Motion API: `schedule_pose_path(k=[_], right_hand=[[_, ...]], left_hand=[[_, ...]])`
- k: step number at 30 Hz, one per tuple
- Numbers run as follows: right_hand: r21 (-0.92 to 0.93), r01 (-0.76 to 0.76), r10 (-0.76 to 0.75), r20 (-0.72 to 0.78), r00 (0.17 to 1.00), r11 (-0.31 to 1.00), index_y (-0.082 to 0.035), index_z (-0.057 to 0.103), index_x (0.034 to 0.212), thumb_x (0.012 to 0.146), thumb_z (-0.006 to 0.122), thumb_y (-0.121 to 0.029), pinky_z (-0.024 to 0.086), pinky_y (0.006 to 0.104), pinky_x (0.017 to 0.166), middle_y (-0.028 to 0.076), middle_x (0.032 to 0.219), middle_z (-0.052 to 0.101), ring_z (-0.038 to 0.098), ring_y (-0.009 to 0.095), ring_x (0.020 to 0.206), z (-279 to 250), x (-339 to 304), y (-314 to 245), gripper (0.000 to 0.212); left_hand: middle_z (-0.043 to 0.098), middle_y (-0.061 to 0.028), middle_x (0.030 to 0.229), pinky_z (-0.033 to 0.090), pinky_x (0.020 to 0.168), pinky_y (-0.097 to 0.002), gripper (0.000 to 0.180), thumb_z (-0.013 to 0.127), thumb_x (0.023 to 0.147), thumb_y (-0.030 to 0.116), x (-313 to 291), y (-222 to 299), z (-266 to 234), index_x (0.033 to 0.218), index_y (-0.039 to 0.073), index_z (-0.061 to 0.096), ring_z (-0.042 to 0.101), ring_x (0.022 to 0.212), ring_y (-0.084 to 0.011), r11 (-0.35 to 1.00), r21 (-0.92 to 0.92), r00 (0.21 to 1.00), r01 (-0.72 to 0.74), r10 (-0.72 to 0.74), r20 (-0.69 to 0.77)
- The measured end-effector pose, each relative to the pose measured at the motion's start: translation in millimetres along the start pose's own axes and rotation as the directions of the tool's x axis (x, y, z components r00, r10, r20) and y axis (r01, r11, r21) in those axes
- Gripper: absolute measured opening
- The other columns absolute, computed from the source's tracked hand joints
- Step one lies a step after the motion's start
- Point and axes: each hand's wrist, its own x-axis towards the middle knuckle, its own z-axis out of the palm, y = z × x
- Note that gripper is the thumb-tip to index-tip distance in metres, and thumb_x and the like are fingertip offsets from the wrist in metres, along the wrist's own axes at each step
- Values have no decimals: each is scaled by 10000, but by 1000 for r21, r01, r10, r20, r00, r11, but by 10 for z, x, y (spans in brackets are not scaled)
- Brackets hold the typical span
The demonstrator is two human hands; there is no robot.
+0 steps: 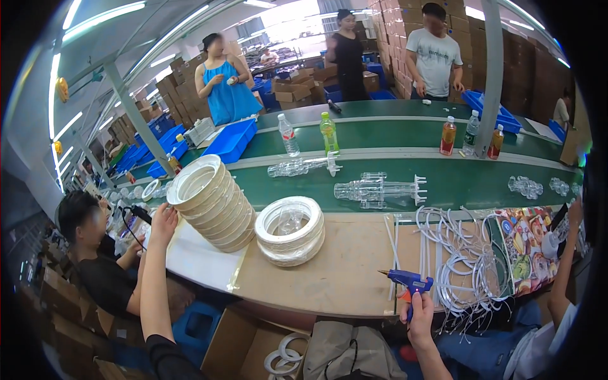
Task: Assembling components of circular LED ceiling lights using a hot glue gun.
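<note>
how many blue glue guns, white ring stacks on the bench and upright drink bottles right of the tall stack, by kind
Blue glue gun: 1
White ring stacks: 2
Upright drink bottles: 5
Total: 8

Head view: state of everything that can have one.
Blue plastic glue gun, gripped in right hand, pointing leftward
Tall stack of white rings, standing, left hand at its edge
Short stack of white rings, clear plastic piece in its opening
Thin white cables, looped, tangled
Brown cardboard box, open, loose rings inside
Green plastic bottle, upright, capped
</note>
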Motion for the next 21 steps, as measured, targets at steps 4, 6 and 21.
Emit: schedule_pose_path(k=[4, 6, 21], right_hand=[[41, -38, 38, 2, 999, 998, -28, 551, 1076, 1058, 445, -266, 361, 220, 393, 103, 953, 673, 470, 79, 467, 44, 5, 8, 261], [19, -15, 15, 17, 1000, 1000, -29, 551, 1071, 1061, 434, -262, 364, 217, 398, 96, 954, 670, 465, 74, 468, 30, -18, -20, 261], [-1, -13, 13, -19, 1000, 1000, -28, 543, 1092, 1062, 433, -255, 356, 210, 397, 101, 975, 668, 460, 71, 467, -7, -36, 33, 253]], left_hand=[[637, -70, 1108, 519, 733, -308, 367, 597, 957, 222, -258, 0, 5, 1272, 50, 522, 633, 958, -171, 942, 244, 964, -230, 187, 187], [644, -58, 1088, 523, 695, -298, 345, 594, 958, 204, -403, -109, 191, 1254, 38, 527, 647, 909, -156, 808, 509, 951, -297, 300, 77], [633, -88, 881, 513, 642, -330, 132, 675, 859, 55, -1183, -349, 764, 989, 32, 664, 648, 716, -222, -241, 679, 449, -693, 593, 668]])
